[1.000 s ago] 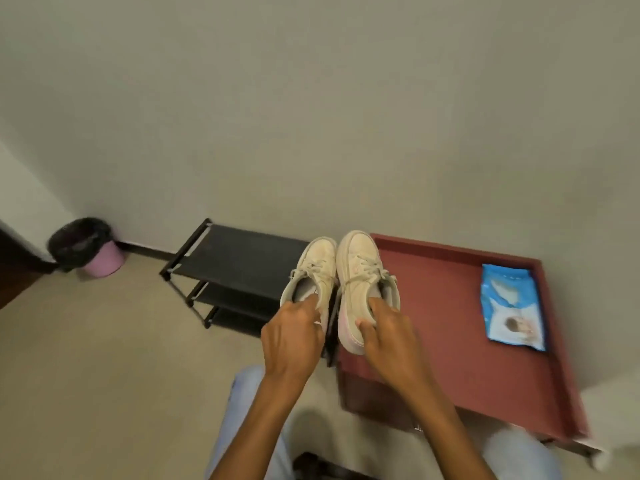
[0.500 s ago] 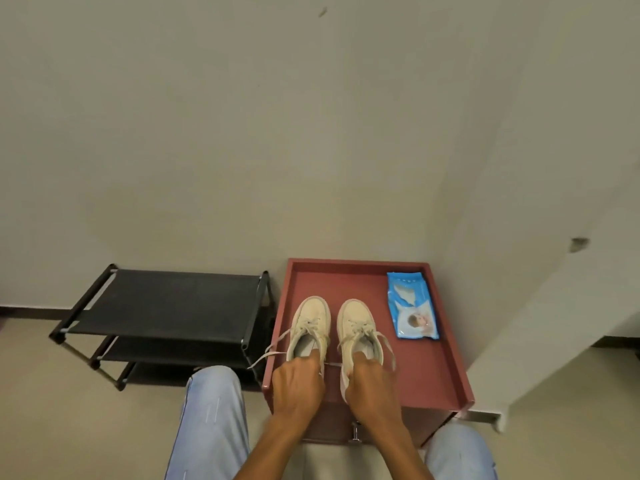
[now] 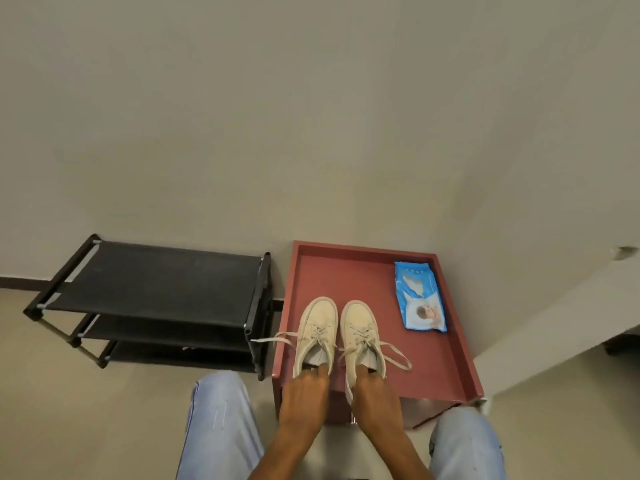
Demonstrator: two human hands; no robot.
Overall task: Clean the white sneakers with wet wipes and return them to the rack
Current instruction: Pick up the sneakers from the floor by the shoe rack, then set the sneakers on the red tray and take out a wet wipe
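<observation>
Carried from above the rack onto the red counter, the cream-white, loose-laced left sneaker and right sneaker sit side by side, toes pointing away, with the left hand and right hand each gripping a heel.

Bare forearms, no sleeves, light blue faded jeans on both legs

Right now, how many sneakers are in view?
2, side by side on the red table: left sneaker held by the left hand, right sneaker by the right hand.
</observation>
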